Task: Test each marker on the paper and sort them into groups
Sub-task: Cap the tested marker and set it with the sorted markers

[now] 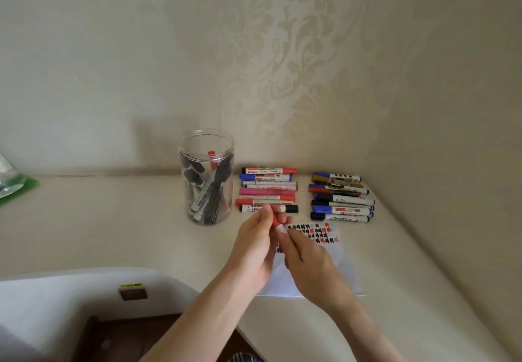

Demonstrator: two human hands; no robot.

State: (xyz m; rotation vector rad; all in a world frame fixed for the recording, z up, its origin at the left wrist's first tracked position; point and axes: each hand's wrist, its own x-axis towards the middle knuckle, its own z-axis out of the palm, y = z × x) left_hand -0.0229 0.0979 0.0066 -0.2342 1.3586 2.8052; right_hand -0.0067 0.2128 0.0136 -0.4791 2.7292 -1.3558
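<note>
Looking down from the head view, the left hand point(255, 244) pinches the red cap end of a marker point(276, 222), while the right hand point(306, 260) grips its white barrel, both above the scribbled paper point(336, 251) on the bench point(113, 234). Behind lie two sorted marker groups point(268, 189) point(340, 198); a clear jar point(207, 176) of markers stands left of them.
</note>
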